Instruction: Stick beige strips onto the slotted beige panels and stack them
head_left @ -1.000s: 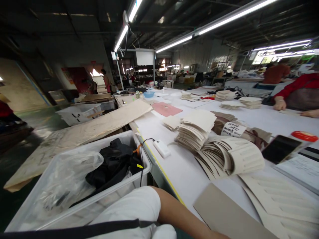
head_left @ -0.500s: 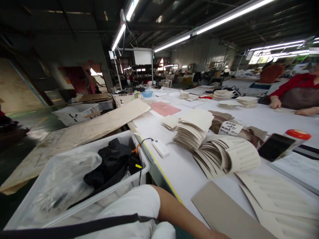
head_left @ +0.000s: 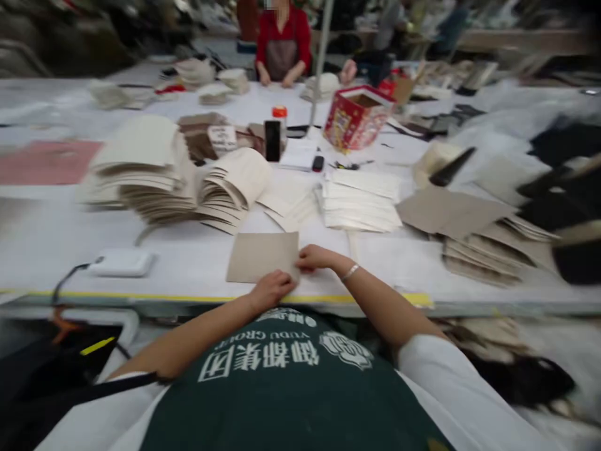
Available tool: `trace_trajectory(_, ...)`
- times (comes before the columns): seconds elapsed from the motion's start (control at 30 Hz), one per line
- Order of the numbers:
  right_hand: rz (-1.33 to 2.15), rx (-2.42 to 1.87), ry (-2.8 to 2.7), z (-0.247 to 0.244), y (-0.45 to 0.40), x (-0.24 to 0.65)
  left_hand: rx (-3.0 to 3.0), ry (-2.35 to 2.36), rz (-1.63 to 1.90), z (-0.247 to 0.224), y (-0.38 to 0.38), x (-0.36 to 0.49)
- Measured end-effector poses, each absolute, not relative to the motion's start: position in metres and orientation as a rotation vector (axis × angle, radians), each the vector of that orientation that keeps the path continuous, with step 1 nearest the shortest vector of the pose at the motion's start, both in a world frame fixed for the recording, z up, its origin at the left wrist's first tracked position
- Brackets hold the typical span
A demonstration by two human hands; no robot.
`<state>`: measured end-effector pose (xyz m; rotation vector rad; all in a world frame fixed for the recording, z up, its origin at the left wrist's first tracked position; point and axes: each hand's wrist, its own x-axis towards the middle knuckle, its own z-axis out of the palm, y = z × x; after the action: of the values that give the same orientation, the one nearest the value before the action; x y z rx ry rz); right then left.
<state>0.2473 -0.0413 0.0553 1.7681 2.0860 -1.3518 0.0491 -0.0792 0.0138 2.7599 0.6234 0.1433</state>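
A flat grey-beige panel (head_left: 261,255) lies on the white table near its front edge. My left hand (head_left: 273,288) rests at the panel's lower right corner, fingers bent and pressed together on it. At the right edge of the panel is my right hand (head_left: 312,258), its fingers closed on that edge. Motion blur softens the fingertips. Just behind the panel stand a curled stack of cream pieces (head_left: 235,181) and some loose cream sheets (head_left: 292,199). A pile of white folded pieces (head_left: 360,199) lies beyond my right hand.
A white power bank (head_left: 122,262) with a cable lies at the left. Farther back are a phone (head_left: 272,141), a red box (head_left: 357,119) and grey-beige pieces (head_left: 488,235) at the right. A person in red (head_left: 283,44) is across the table.
The view has swung right and down from the bin and the table's left side to the table in front. Both hands now show at the grey-beige panel; before, only my left arm was visible.
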Motion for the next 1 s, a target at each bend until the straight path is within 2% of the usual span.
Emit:
trace_trajectory(0.13, -1.773, 1.865, 1.958, 0.034, -0.055, 0.277, 2.86, 0.511, 0.212, -0.015, -0.074, 0.063)
trace_trajectory(0.27, -1.875, 1.844, 1.991, 0.026, -0.045, 0.274, 2.901, 0.508, 0.279, -0.012, -0.072, 0.057)
trace_trajectory(0.57, -1.675, 1.829, 2.085, 0.027, -0.046, 0.274, 2.878, 0.629, 0.263, -0.01, -0.074, 0.066)
trace_trajectory(0.8, -1.288, 1.719, 2.25, 0.037, -0.045, 0.272, 2.869, 0.73, 0.036, -0.005, -0.074, 0.073)
trace_trajectory(1.0, -1.315, 1.722, 2.343, 0.037, -0.024, 0.279, 2.773, 0.795, 0.144, 0.0, -0.072, 0.079)
